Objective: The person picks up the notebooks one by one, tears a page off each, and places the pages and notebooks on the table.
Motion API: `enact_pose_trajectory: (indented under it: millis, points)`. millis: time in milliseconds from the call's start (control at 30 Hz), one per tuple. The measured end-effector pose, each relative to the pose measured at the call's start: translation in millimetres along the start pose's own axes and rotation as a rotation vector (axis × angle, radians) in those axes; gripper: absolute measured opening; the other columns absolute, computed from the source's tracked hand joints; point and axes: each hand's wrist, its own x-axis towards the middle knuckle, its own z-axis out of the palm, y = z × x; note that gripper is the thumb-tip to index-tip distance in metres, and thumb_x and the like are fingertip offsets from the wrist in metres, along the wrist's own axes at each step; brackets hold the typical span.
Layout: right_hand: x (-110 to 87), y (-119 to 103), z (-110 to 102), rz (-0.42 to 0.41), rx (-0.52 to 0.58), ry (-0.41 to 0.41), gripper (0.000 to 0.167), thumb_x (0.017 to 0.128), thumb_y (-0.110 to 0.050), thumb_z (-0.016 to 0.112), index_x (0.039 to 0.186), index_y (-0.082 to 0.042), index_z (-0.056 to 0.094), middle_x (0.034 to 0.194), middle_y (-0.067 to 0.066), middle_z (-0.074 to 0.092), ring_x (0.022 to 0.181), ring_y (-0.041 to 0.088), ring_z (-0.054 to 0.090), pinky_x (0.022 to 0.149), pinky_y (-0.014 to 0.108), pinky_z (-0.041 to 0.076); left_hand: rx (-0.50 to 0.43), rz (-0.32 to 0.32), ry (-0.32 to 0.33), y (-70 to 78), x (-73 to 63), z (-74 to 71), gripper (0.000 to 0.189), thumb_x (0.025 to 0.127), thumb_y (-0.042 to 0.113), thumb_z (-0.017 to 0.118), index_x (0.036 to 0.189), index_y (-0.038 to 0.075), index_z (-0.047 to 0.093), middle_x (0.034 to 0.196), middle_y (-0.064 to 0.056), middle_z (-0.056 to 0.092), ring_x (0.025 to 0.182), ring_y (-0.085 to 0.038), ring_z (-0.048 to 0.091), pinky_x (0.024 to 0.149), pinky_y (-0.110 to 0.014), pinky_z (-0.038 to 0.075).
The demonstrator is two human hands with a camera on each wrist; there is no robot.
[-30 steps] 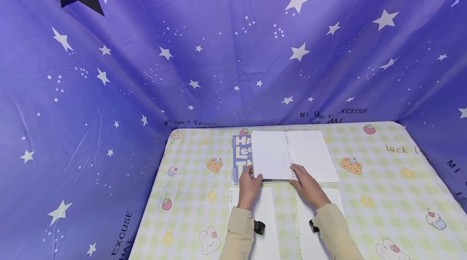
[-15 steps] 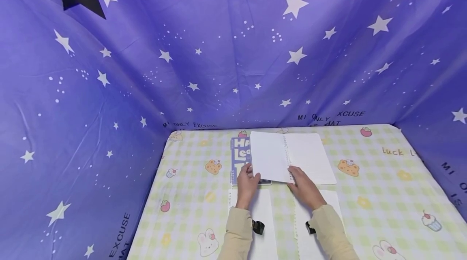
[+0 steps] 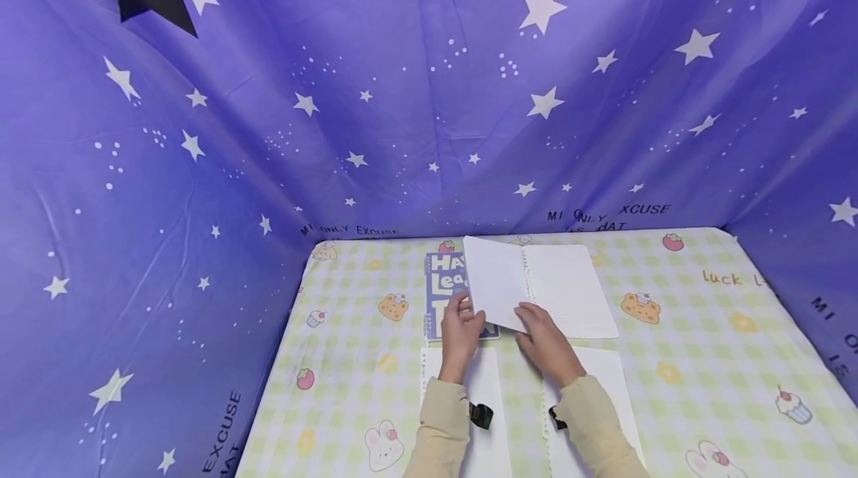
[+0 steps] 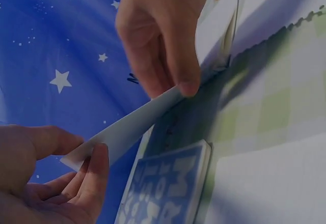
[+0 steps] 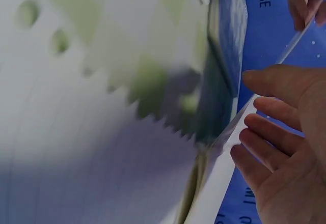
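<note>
A spiral notebook (image 3: 570, 292) lies open with blank white pages at the back of the table. Its left page (image 3: 496, 281) is raised and slants over a blue notebook (image 3: 442, 284) with large white letters. My left hand (image 3: 461, 333) pinches the page's outer corner between thumb and fingers, as the left wrist view shows. Near the binding, my right hand (image 3: 546, 340) pinches the lower edge of that page (image 4: 127, 127), thumb on one side and fingers on the other. Part of the blue notebook is hidden beneath the page.
Two loose white sheets with torn, perforated edges, a left sheet (image 3: 485, 396) and a right sheet (image 3: 606, 374), lie under my forearms. A checked cloth (image 3: 348, 389) covers the table. Blue starry curtains (image 3: 402, 91) hang around its back and sides.
The left page has lifted and tilted, its lower edge swinging up toward the left. My right hand has moved left along with it, from the binding. More of the blue notebook shows.
</note>
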Motion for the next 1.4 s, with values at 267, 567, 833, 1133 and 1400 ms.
enact_pose_trajectory:
  millis: [267, 567, 833, 1133, 1400]
  points:
    - [5.4, -11, -2, -0.079, -0.017, 0.040, 0.048, 0.088, -0.002, 0.069, 0.133, 0.006, 0.056, 0.131, 0.023, 0.056, 0.125, 0.040, 0.054, 0.108, 0.053, 0.043, -0.039, 0.030, -0.003, 8.5, 0.5, 7.8, 0.050, 0.082, 0.004, 0.070, 0.130, -0.001, 0.058, 0.106, -0.008, 0.067, 0.084, -0.009, 0.063, 0.070, -0.019, 0.055]
    - [8.7, -18, -8, -0.104, -0.002, 0.094, 0.044, 0.085, 0.003, 0.069, 0.128, 0.007, 0.059, 0.124, 0.021, 0.060, 0.119, 0.038, 0.058, 0.105, 0.051, 0.046, -0.049, 0.074, -0.040, 19.3, -2.5, 15.5, 0.046, 0.084, 0.006, 0.069, 0.129, 0.001, 0.060, 0.106, -0.007, 0.067, 0.082, -0.006, 0.064, 0.070, -0.019, 0.056]
    - [6.6, -22, -14, -0.144, 0.022, 0.171, 0.043, 0.084, 0.007, 0.069, 0.126, 0.004, 0.060, 0.119, 0.017, 0.062, 0.102, 0.032, 0.064, 0.090, 0.047, 0.054, -0.092, 0.110, -0.087, 25.1, -6.1, 23.5, 0.044, 0.088, 0.010, 0.068, 0.131, 0.002, 0.059, 0.116, -0.014, 0.068, 0.103, -0.025, 0.070, 0.085, -0.027, 0.059]
    - [8.0, -34, -27, -0.163, 0.086, 0.212, 0.046, 0.089, 0.006, 0.067, 0.133, 0.002, 0.055, 0.124, 0.015, 0.060, 0.102, 0.030, 0.066, 0.086, 0.041, 0.058, -0.152, 0.133, -0.139, 29.4, -10.1, 36.1, 0.046, 0.090, 0.013, 0.067, 0.134, 0.005, 0.057, 0.124, -0.013, 0.065, 0.115, -0.026, 0.064, 0.092, -0.025, 0.056]
    - [6.0, -40, -40, -0.169, 0.091, 0.266, 0.058, 0.082, 0.009, 0.074, 0.136, 0.002, 0.053, 0.124, 0.015, 0.060, 0.110, 0.029, 0.063, 0.088, 0.042, 0.057, -0.187, 0.166, -0.245, 31.3, -13.1, 42.6, 0.051, 0.094, 0.019, 0.067, 0.139, 0.001, 0.052, 0.133, -0.015, 0.060, 0.126, -0.028, 0.058, 0.099, -0.026, 0.053]
